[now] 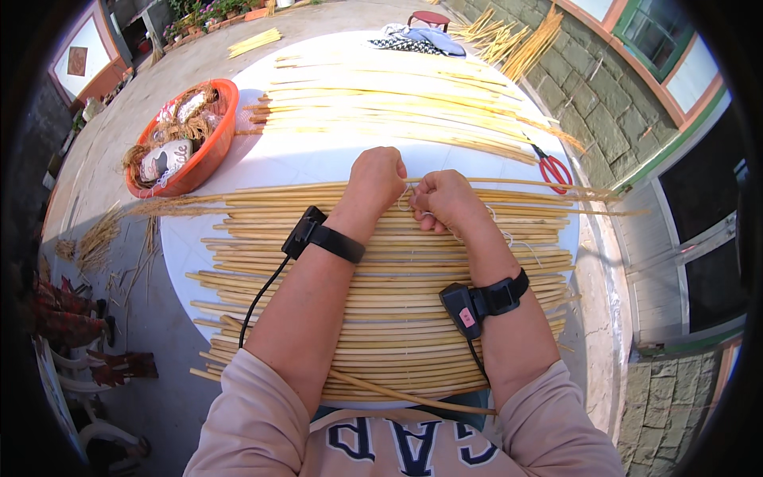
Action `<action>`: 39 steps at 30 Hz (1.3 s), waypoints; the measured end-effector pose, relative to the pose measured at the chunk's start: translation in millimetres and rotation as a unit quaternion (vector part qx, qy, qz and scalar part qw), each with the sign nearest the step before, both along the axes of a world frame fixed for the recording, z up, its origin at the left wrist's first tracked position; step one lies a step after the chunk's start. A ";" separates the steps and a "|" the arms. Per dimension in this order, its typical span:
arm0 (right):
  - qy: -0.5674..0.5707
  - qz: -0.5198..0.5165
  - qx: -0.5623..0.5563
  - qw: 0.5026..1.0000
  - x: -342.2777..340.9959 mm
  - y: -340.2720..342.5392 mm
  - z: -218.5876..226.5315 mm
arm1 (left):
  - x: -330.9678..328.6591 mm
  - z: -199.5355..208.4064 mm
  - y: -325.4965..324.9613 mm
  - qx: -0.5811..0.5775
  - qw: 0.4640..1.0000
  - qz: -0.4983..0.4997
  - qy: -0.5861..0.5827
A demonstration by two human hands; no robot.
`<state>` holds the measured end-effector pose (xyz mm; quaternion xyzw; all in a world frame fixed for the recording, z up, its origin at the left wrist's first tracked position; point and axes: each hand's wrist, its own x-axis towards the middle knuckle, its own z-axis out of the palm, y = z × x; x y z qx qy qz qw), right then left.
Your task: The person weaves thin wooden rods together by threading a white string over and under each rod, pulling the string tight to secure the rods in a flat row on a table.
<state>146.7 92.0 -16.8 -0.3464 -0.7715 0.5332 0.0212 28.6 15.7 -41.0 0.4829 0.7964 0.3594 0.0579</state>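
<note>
Rows of dry yellow stalks [373,274] lie side by side across the near half of the round white table, joined by thin thread lines into a mat. At its far edge, both my hands are close together over the outermost stalk [524,184]. My left hand [378,176] is closed, fingers bent down, with thin white string [511,238] running from it toward the other hand. My right hand [447,199] pinches the string, and a loose length trails over the stalks to the right. The left fingertips are partly hidden.
Loose stalks [381,99] lie farther back on the table [179,266]. Red-handled scissors [554,171] rest at the right edge. An orange basin [228,119] of string and bundles stands left. A folded cloth [417,41] lies at the back; more stalks [517,44] lean by the wall.
</note>
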 end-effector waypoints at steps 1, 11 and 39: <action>-0.006 0.003 0.004 1.000 -0.1 1.0 0.4 | -0.5 0.8 0.2 0.004 1.000 -0.005 -0.010; -0.004 -0.005 0.042 0.999 2.3 -2.6 20.5 | 1.7 8.0 0.6 0.015 1.000 -0.001 0.007; 0.148 -0.154 -0.025 0.977 34.9 -23.0 -24.9 | 6.6 19.4 15.8 -0.136 0.978 -0.143 0.070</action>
